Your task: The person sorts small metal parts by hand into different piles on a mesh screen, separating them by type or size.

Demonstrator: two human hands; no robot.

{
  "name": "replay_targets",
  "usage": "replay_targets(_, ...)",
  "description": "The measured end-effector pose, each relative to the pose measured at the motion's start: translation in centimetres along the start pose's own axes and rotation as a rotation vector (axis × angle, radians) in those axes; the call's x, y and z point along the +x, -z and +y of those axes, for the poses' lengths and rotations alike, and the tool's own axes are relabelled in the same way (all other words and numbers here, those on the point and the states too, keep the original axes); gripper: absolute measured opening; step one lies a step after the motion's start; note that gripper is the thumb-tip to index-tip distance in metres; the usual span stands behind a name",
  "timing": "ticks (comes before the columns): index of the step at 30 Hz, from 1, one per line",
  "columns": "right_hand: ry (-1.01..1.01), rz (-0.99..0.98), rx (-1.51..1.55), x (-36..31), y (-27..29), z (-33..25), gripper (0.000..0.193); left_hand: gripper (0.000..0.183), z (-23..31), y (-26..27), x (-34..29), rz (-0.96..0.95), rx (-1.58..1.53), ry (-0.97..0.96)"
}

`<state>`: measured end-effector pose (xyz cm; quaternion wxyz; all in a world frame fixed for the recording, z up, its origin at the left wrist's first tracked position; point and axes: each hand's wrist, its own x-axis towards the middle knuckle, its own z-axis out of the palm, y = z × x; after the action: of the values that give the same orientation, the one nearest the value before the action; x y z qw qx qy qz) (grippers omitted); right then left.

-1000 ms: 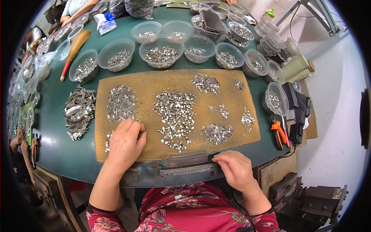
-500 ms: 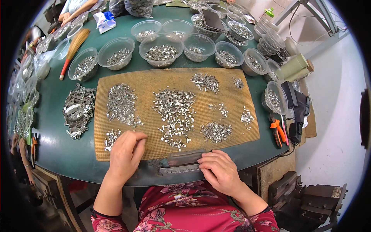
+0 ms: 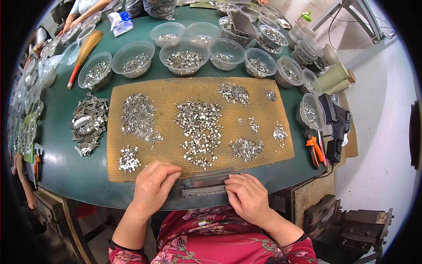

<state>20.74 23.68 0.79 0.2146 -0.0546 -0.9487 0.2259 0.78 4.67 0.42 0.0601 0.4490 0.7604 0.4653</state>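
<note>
My left hand (image 3: 154,185) is closed in a pinch over the mat's near edge, left of a slotted metal bar (image 3: 200,192). Whatever its fingertips hold is too small to make out. Curled fingers of my right hand (image 3: 251,197) grip the right end of that bar, which has a row of small pieces along it and a dark block (image 3: 213,178) behind it. On the tan textured mat (image 3: 176,88) lie loose piles of small shiny metal links: a bright pile (image 3: 129,159) near my left hand, a large middle pile (image 3: 198,127) and a finer pile (image 3: 246,149) beyond my right hand.
Clear plastic bowls of metal pieces, such as a large one (image 3: 184,59), line the mat's far side. Linked metal bands (image 3: 89,124) lie heaped at left, near a straw brush (image 3: 88,48). Orange-handled pliers (image 3: 314,152) rest at right. Other people's hands show at the table's edges.
My left hand has moved right and slightly nearer, away from the bright pile toward the slotted bar. My right hand has stayed at the bar's right end.
</note>
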Motion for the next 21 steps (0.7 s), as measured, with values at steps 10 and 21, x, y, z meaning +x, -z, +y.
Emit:
replay_targets(10, -0.011, -0.143, 0.103, 0.2, 2.3, 0.9, 0.023, 0.021, 0.6, -0.4, -1.0, -0.005, 0.02, 0.048)
replay_targets(21, 0.025, -0.019, 0.074, -0.3, 0.8, 1.5, 0.02, 0.019, 1.5, -0.9, -0.7, -0.012, 0.061, -0.116)
